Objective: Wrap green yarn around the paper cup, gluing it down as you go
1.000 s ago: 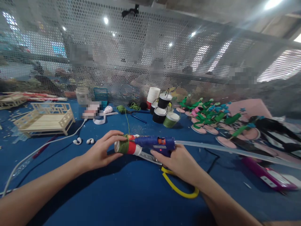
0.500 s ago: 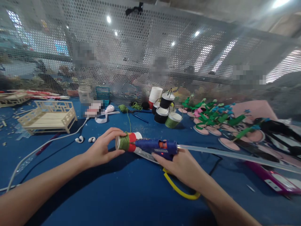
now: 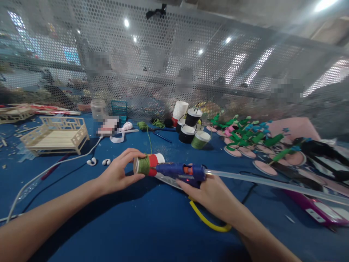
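Note:
My left hand (image 3: pixel 117 171) grips a paper cup (image 3: pixel 154 160) by its base end, thumb below and fingers above. The cup lies on its side, with green yarn (image 3: pixel 143 165) wound round the base half and red and white showing toward the rim. From the winding a strand runs back to a small green yarn ball (image 3: pixel 142 126). My right hand (image 3: pixel 211 193) is closed round a blue hot glue gun (image 3: pixel 181 171). Its nozzle meets the cup at the edge of the yarn; whether it touches is unclear. A long clear glue stick (image 3: pixel 261 181) sticks out of the gun's back.
Yellow-handled scissors (image 3: pixel 209 222) lie under my right hand. Yarn-wrapped cups (image 3: pixel 188 134) and a white cup stack (image 3: pixel 181 109) stand behind. Green paper plants on pink discs (image 3: pixel 247 151) fill the right. At left are a small wooden bed (image 3: pixel 57 136), a white cable (image 3: pixel 35 178) and earbuds (image 3: pixel 92 161).
The glue gun's nozzle has shifted slightly left and down along the yarn's edge. The cup has turned or tilted very little; both hands keep their hold.

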`<control>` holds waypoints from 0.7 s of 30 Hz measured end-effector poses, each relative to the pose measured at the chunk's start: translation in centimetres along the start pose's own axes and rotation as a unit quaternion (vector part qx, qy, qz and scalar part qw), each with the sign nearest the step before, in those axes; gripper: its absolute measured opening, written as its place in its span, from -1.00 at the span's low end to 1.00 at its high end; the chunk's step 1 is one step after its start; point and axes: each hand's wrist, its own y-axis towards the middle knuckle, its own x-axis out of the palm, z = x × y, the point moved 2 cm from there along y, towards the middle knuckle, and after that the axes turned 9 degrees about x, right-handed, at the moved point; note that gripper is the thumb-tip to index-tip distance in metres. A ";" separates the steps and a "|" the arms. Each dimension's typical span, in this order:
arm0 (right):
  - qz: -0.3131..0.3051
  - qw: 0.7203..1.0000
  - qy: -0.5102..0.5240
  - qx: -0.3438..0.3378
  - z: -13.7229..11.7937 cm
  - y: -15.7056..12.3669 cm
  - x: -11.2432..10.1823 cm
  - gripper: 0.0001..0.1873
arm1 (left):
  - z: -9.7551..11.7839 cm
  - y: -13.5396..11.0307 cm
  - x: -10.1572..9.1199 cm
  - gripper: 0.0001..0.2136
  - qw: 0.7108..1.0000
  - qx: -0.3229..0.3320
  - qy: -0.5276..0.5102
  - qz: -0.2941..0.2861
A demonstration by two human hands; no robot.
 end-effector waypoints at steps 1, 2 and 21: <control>-0.004 1.000 0.009 0.008 0.0 0.0 0.1 -0.81 | 0.0 0.0 0.0 -0.67 1.000 0.005 0.001 0.001; -0.007 1.000 0.018 0.014 0.1 0.0 0.1 -0.81 | 0.1 0.0 0.0 -0.67 1.000 0.013 0.002 0.002; -0.015 0.994 -0.056 -0.096 0.2 0.7 -1.0 -0.70 | 0.5 -0.3 0.2 -0.69 0.989 0.116 0.064 -0.064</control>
